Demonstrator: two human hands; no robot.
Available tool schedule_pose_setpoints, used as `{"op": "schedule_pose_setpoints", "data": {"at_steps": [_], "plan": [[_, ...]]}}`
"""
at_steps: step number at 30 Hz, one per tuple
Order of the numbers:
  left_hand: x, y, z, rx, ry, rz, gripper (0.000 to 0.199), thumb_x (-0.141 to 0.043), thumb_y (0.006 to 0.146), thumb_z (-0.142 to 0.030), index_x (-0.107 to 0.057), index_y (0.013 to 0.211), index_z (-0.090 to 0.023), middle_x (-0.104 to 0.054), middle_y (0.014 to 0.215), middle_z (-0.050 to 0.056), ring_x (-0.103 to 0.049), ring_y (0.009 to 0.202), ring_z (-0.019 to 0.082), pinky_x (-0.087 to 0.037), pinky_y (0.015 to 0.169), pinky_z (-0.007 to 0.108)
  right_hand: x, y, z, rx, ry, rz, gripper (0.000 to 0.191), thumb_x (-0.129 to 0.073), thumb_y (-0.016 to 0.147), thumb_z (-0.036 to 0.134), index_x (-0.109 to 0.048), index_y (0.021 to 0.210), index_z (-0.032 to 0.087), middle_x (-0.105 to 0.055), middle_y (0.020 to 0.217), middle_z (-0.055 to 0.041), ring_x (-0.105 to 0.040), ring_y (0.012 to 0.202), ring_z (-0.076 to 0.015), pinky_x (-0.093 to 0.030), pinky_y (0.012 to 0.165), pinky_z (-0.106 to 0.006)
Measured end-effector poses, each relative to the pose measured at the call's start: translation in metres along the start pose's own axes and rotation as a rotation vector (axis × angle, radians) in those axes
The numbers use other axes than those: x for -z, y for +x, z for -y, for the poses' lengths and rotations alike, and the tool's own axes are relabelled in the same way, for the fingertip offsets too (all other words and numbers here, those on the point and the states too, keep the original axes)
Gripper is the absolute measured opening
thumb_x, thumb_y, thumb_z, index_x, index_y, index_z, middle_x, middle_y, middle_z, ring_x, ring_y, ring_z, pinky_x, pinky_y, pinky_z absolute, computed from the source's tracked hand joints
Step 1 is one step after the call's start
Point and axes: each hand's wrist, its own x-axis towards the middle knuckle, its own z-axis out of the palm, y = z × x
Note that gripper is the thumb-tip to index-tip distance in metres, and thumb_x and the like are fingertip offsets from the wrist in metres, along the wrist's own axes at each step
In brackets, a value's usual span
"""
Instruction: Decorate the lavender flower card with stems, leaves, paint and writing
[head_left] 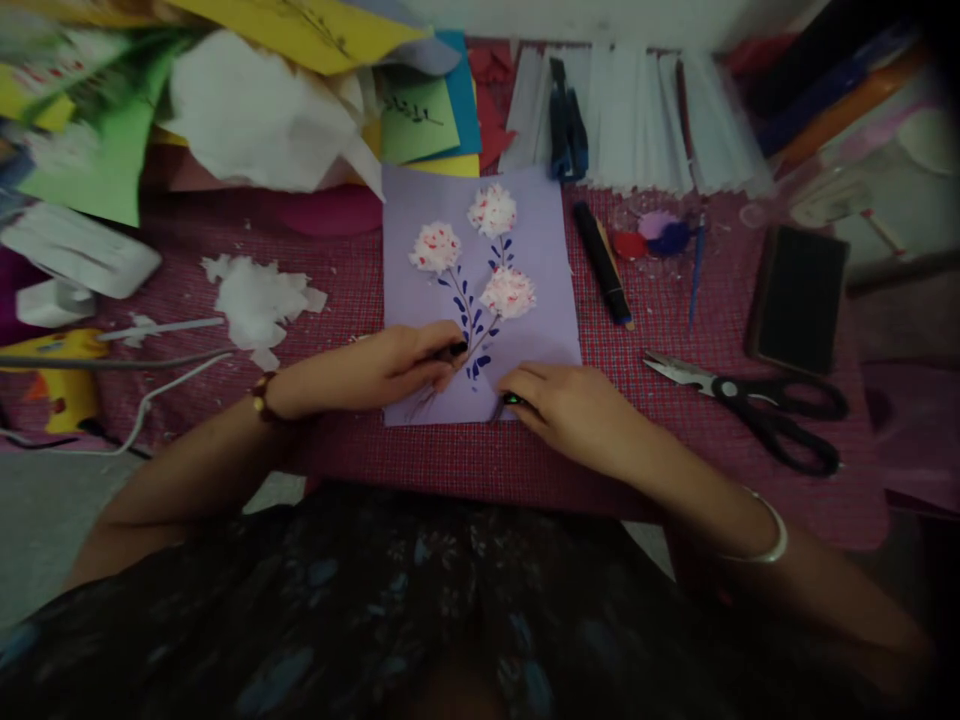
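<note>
A sheet of purple paper [544, 345] lies before me, bearing three fluffy white flowers with red specks [508, 292], thin stems and dark blue painted leaves [481, 366]. My left hand [420, 362] rests over the lower left of the sheet, by the stems. Its fingers are closed on a small black cap-like thing [454, 349]. Over the lower right edge, my right hand [559, 405] is closed around a small dark thing with a bright green spot [513, 398], mostly hidden by the fingers; I cannot tell its kind.
Right of the sheet lie black-handled scissors [739, 390], a black marker [602, 262], paint blobs [664, 235], a thin blue brush [697, 270] and a dark box [799, 298]. Left are torn white paper [262, 300] and a corded yellow glue gun [71, 385]. A blue-black cutter [568, 120] lies behind.
</note>
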Motion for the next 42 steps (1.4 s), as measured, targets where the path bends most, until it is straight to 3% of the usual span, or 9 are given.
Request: {"op": "schedule_pose_setpoints", "data": {"at_steps": [5,9,13,21,32,39,42], "plan": [[-0.002,0.002,0.002,-0.047,-0.023,-0.010,0.016,-0.044,0.102,-0.026,-0.058,0.101,-0.018,-0.064,0.084,0.001,-0.059,0.071,0.014,-0.045,0.069,0.024,0.000,0.001,0.001,-0.084,0.025,-0.052,0.012,-0.062,0.094,0.018,-0.071,0.100,0.016,-0.078,0.092,-0.0089,-0.069,0.075,-0.0217,-0.041,0.064,-0.031],[-0.004,0.003,0.002,-0.036,0.032,-0.004,0.023,-0.045,0.103,-0.032,-0.063,0.099,-0.018,-0.064,0.077,0.000,-0.057,0.065,0.013,-0.040,0.064,0.024,0.004,-0.001,-0.004,-0.204,0.262,-0.244,0.010,-0.062,0.090,0.018,-0.071,0.096,0.019,-0.076,0.084,-0.0039,-0.065,0.068,-0.0170,-0.042,0.064,-0.029],[-0.007,0.002,0.002,0.034,0.229,-0.005,0.029,-0.043,0.106,-0.035,-0.065,0.098,-0.018,-0.066,0.077,0.002,-0.058,0.063,0.015,-0.038,0.062,0.025,0.011,-0.004,-0.005,-0.215,0.383,-0.363,0.007,-0.062,0.088,0.018,-0.068,0.089,0.019,-0.073,0.079,-0.0017,-0.062,0.066,-0.0151,-0.041,0.063,-0.028],[-0.014,0.003,-0.007,0.149,0.604,0.056,0.028,-0.043,0.109,-0.030,-0.065,0.099,-0.016,-0.070,0.082,0.005,-0.064,0.066,0.019,-0.035,0.060,0.029,0.014,-0.006,-0.002,-0.215,0.356,-0.315,0.010,-0.061,0.088,0.018,-0.070,0.092,0.019,-0.073,0.080,-0.0024,-0.062,0.068,-0.0156,-0.041,0.065,-0.028],[-0.018,0.001,-0.018,0.160,0.788,0.114,0.020,-0.048,0.108,-0.025,-0.065,0.105,-0.014,-0.072,0.085,0.007,-0.067,0.067,0.021,-0.029,0.055,0.031,0.012,-0.004,0.002,-0.220,0.148,-0.196,0.014,-0.059,0.092,0.019,-0.071,0.100,0.019,-0.077,0.092,-0.0061,-0.067,0.077,-0.0194,-0.042,0.069,-0.030],[-0.023,-0.001,-0.011,0.001,0.686,0.030,0.036,-0.042,0.111,-0.041,-0.067,0.102,-0.015,-0.071,0.082,0.007,-0.062,0.064,0.020,-0.030,0.057,0.030,0.010,-0.006,0.009,-0.121,0.127,-0.232,0.017,-0.054,0.095,0.020,-0.070,0.103,0.019,-0.077,0.098,-0.0082,-0.069,0.083,-0.0216,-0.045,0.069,-0.032],[-0.025,0.003,-0.008,-0.017,0.539,-0.037,0.039,-0.039,0.111,-0.040,-0.067,0.099,-0.017,-0.067,0.076,0.005,-0.059,0.062,0.018,-0.031,0.058,0.029,0.016,-0.015,0.010,-0.089,0.214,-0.317,0.024,-0.054,0.097,0.023,-0.067,0.117,0.021,-0.076,0.099,-0.0070,-0.069,0.084,-0.0208,-0.048,0.072,-0.032]]}}
